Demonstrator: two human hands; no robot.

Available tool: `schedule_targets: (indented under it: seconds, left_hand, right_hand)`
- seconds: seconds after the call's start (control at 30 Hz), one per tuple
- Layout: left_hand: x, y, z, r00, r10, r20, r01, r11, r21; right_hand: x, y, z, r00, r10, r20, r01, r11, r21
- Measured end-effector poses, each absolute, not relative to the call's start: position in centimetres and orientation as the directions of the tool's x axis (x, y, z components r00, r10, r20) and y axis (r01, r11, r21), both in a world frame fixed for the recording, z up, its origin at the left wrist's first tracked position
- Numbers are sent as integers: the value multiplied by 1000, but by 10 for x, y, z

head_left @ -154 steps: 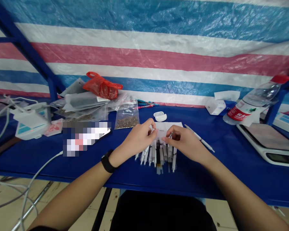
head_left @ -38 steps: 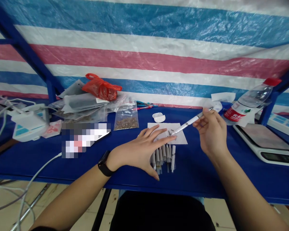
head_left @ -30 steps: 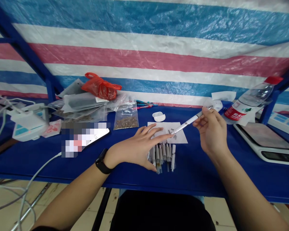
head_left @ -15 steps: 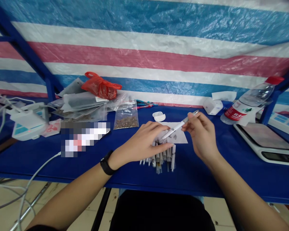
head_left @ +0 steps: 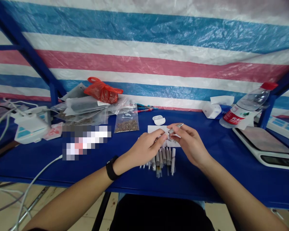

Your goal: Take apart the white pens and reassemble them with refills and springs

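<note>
My right hand (head_left: 191, 141) is closed around a white pen (head_left: 175, 128) with a silver end, holding it slanted above a white sheet of paper (head_left: 154, 128). Close by, the fingers of my left hand (head_left: 146, 147) are pinched together near the pen's lower end; what lies between them is hidden. Dark marks show on the paper, which both hands partly cover. Just in front of it, several slim pale tubes with clear ends (head_left: 168, 156) lie side by side on the blue table (head_left: 197, 181). My left hand covers part of that row.
Behind the hands sit a small white open case (head_left: 159, 120) and a clear bag of brown bits (head_left: 127, 123). Plastic bags and a red bag (head_left: 103, 91) are piled back left. To the right stand a bottle (head_left: 245, 107) and a scale (head_left: 265, 144). A cable (head_left: 39, 171) crosses the left.
My left hand has drawn its spread fingers into a pinch. My right hand has moved left with the pen, bringing the hands closer together. The view has tilted slightly upward.
</note>
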State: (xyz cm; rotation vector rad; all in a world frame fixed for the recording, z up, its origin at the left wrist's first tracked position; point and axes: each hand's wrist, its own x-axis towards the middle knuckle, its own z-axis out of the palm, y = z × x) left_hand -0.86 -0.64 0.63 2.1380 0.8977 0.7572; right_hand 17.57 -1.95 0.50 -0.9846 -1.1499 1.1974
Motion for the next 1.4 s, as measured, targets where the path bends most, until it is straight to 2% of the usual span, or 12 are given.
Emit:
schedule_targets:
  seconds: [0.2,0.37,0.63,0.7,0.8,0.9,0.97,1.07,1.2,1.4]
  left_hand:
    - [-7,-6,3,597,753,277,379,-569,730]
    - [-7,-8,6,579,770,268,369,-541,756]
    - [-9,-4,3,598,764,244,403,-550,731]
    - [-8,-3,2,603,754,261,430,-583,690]
    - [-8,-3,0,615,723,315,495,-665,559]
    - [-8,-2,-2,609,705,363,564,-707,427]
    - [-9,-2,-2,606,703,372,577,-710,404]
    - [-9,-2,-2,609,703,367,546,-708,449]
    - [-7,-3,0,594,710,378,508,-695,508]
    - [-8,-2,2,561,732,387,467,-666,582]
  right_hand:
    - [176,-20,7,14,992,122,-195,122,-973]
    - [179,-20,7,13,990,137,-150,138,-979]
    - [182,-20,10,9,986,166,-97,167,-981]
    - [182,-20,11,18,991,130,-97,131,-987]
    - [181,-19,9,48,994,102,-82,106,-991]
    - [182,-18,7,67,985,156,-51,160,-986]
    - [183,-18,6,40,975,220,-56,222,-973]
    - [183,-19,6,4,955,296,-30,296,-955]
    - [181,-18,3,82,952,294,67,289,-955]
    - [181,-17,4,74,939,335,18,335,-942]
